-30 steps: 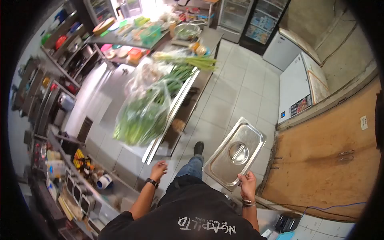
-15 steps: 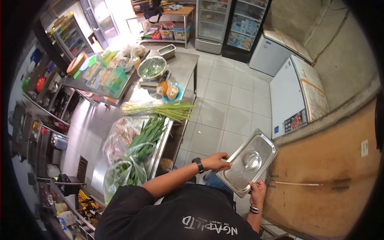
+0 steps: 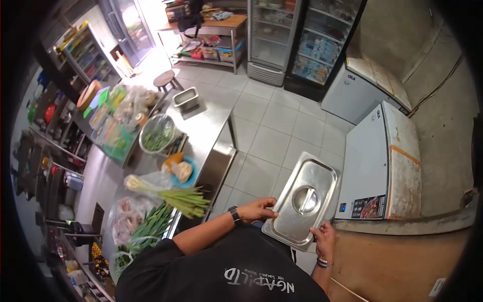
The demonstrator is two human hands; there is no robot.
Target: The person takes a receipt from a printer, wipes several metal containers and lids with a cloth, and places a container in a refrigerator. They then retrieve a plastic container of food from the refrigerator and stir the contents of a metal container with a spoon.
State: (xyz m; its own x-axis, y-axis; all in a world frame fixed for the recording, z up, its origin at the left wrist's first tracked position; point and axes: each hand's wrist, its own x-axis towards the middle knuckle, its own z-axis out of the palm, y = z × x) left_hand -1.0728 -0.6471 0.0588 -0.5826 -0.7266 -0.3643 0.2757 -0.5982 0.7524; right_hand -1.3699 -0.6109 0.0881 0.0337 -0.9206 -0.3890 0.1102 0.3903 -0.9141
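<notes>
A rectangular stainless steel pan lid [image 3: 289, 223] with a recessed round centre and a small handle is held in front of my body, tilted over the floor. My left hand [image 3: 257, 210], below a black watch, is closed on its left edge, with the fingertips partly hidden. On the near right corner, my right hand [image 3: 324, 237] grips the rim between thumb and fingers; bracelets circle that wrist. Whether anything sits beneath the lid is hidden.
The steel table [image 3: 214, 108] on the left bears lemongrass [image 3: 183, 199], bagged leafy greens [image 3: 146, 226], a bowl of greens [image 3: 158, 133] and a small steel pan [image 3: 186, 98]. Chest freezers [image 3: 365, 166] line the right wall. Glass-door fridges [image 3: 269, 43] stand at the back.
My view has turned and shifted, so the table and freezers sit differently in frame. Both hands keep hold of the lid, which appears slightly further left.
</notes>
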